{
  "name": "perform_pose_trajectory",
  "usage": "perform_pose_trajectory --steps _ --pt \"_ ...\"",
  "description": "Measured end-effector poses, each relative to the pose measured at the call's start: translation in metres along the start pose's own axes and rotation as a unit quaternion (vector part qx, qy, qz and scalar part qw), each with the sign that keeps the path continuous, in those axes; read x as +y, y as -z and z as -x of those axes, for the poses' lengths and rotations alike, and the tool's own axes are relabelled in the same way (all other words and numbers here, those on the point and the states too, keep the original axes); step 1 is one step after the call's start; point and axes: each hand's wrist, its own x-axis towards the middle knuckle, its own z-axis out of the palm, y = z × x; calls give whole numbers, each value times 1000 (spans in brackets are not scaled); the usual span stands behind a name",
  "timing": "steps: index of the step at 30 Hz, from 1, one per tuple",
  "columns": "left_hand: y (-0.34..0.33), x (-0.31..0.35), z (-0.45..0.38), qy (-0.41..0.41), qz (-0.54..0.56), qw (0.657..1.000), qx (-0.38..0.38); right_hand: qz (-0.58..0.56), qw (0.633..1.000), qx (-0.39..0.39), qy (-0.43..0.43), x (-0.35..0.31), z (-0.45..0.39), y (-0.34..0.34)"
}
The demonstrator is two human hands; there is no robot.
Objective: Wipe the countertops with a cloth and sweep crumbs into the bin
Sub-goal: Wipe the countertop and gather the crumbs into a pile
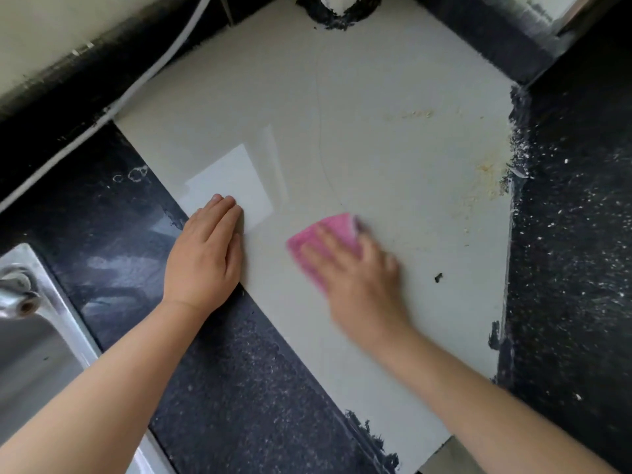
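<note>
A pale grey countertop panel point(342, 114) fills the middle of the view, framed by dark speckled stone point(239, 388). My right hand point(355, 271) presses flat on a pink cloth point(333, 230) near the panel's centre; the hand and cloth are motion-blurred. My left hand point(205, 251) rests flat with straight fingers at the panel's left edge. Yellowish crumbs and stains point(485, 179) lie along the panel's right side, with a faint patch point(413, 114) farther back. A small dark speck point(438, 277) sits right of my right hand.
A steel sink point(34, 354) with a tap point(17, 295) lies at the lower left. A white cable point(136, 87) runs along the dark back ledge. A dark-rimmed hole point(338, 8) is at the far edge. White specks cover the dark stone on the right point(574, 234).
</note>
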Motion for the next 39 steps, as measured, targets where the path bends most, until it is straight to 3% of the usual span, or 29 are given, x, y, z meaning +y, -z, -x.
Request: perform_pose_trajectory --steps 2,5,6,11,14,17,21,25,27,29,31,34,36,39 --pt "0 0 0 0 -1 1000 1 32 997 8 -71 42 -7 7" --pt "-1 -1 1 -1 2 1000 7 -8 969 15 -247 95 -12 23" --pt "-1 -1 1 -2 3 1000 9 -28 963 38 -264 100 -11 28" --pt "3 1 1 2 1 999 37 -78 983 140 -87 13 3 28" --pt "11 4 10 25 4 998 59 -90 991 100 -25 -49 13 12" --pt "21 3 36 33 10 998 53 -55 998 20 0 -70 15 -1" --pt "28 13 69 63 18 998 18 -2 1000 6 4 -25 9 1" --pt "24 30 83 20 30 999 -38 30 982 -15 -186 59 12 26" --pt "22 36 86 23 28 998 -52 15 975 4 -222 74 17 34" --pt "17 47 84 36 19 998 -56 8 986 24 -167 50 22 38" --pt "12 55 81 49 21 996 -69 21 997 50 -51 12 40 32" --pt "9 60 81 45 18 995 -85 22 997 5 70 -18 81 20" --pt "9 60 83 22 12 996 -86 30 996 -59 60 -2 95 21" --pt "9 61 85 -17 -4 996 -88 98 982 -152 -53 57 90 30"
